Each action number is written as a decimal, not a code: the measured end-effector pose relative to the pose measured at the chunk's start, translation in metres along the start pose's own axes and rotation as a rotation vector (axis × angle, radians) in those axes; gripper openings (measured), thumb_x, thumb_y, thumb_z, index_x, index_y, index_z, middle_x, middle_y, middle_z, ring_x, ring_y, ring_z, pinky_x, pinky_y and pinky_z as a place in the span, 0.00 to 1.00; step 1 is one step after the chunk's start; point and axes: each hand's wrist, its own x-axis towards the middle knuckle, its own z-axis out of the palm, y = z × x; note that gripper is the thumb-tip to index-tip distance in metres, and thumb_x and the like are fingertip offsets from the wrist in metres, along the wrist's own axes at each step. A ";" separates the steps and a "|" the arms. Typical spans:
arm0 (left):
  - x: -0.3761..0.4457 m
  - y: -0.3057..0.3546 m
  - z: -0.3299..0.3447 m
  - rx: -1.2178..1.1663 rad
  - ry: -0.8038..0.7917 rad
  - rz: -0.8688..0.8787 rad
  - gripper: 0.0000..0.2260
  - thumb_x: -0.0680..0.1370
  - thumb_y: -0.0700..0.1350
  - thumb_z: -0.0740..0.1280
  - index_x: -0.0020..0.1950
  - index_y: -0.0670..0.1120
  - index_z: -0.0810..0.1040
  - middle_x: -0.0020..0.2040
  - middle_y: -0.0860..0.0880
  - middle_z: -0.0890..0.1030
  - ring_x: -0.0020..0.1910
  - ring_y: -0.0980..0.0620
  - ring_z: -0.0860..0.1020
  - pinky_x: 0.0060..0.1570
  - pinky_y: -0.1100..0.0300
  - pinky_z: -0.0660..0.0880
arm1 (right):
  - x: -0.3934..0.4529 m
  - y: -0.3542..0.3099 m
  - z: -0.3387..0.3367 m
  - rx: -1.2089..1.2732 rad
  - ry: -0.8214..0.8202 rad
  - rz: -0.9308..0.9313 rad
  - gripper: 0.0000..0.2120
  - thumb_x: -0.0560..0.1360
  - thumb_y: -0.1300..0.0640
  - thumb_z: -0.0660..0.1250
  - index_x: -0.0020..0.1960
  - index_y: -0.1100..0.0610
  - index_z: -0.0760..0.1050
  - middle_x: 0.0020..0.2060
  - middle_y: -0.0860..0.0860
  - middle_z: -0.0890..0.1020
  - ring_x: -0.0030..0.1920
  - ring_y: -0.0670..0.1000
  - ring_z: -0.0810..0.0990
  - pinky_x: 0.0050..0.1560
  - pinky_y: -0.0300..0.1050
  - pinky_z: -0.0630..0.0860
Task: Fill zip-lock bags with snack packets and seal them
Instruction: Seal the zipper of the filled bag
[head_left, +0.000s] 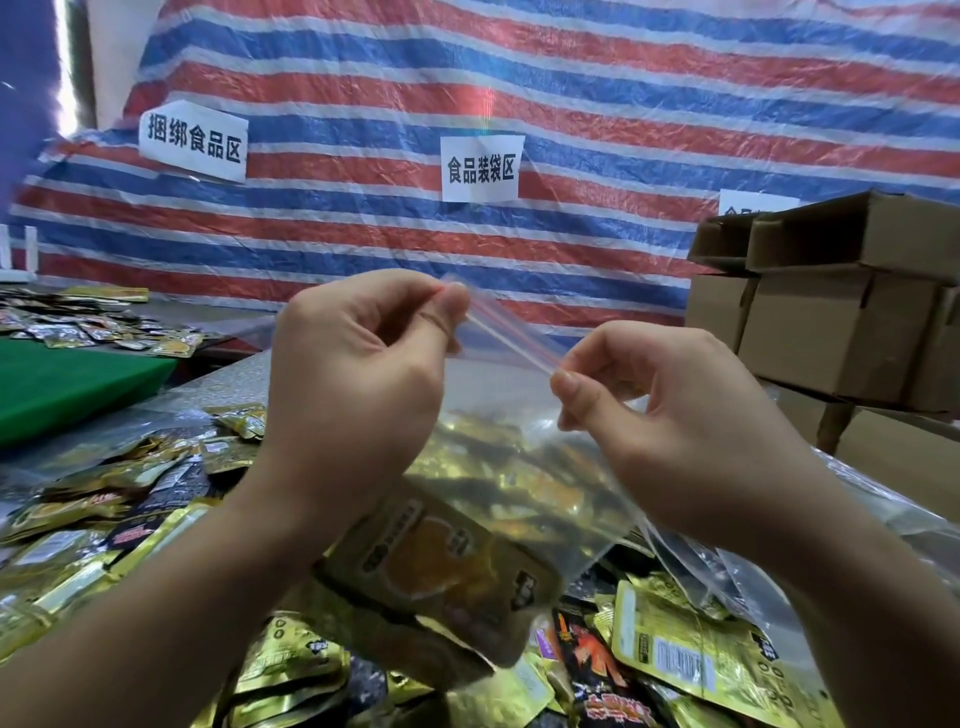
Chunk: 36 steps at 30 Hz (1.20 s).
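I see left hand (353, 374) and right hand (670, 410) each pinching the bag (519, 467) at its zip strip (511, 335) — bag held up, gold packets (441, 577) inside, above loose packets (104, 499) on the table.

Snack packets (119, 519) cover the table below and to the left, so no bare spot shows there. Stacked cardboard boxes (841, 322) block the right side. The green mat (62, 389) on the far left lies bare.

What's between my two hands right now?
In the head view, the red zip strip of the filled zip-lock bag runs from the left hand to the right hand.
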 end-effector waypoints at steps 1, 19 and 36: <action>0.001 -0.001 -0.002 -0.001 0.013 -0.005 0.09 0.80 0.45 0.68 0.41 0.45 0.83 0.32 0.47 0.81 0.30 0.45 0.77 0.29 0.49 0.72 | 0.000 0.001 -0.001 -0.004 -0.003 0.001 0.08 0.77 0.49 0.67 0.39 0.47 0.78 0.36 0.41 0.83 0.39 0.43 0.81 0.39 0.42 0.74; 0.016 -0.025 -0.014 -0.005 0.177 -0.070 0.11 0.80 0.49 0.67 0.38 0.52 0.81 0.31 0.53 0.80 0.29 0.55 0.74 0.31 0.56 0.73 | 0.003 0.016 -0.024 -0.127 -0.059 -0.007 0.11 0.77 0.52 0.69 0.36 0.46 0.75 0.30 0.33 0.78 0.31 0.37 0.75 0.33 0.29 0.69; 0.010 -0.030 0.002 -0.196 -0.077 -0.145 0.08 0.80 0.48 0.66 0.43 0.49 0.81 0.34 0.51 0.81 0.30 0.58 0.74 0.30 0.65 0.72 | -0.001 0.008 0.004 -0.072 -0.146 0.023 0.33 0.71 0.32 0.61 0.74 0.38 0.59 0.58 0.33 0.73 0.57 0.32 0.72 0.55 0.36 0.73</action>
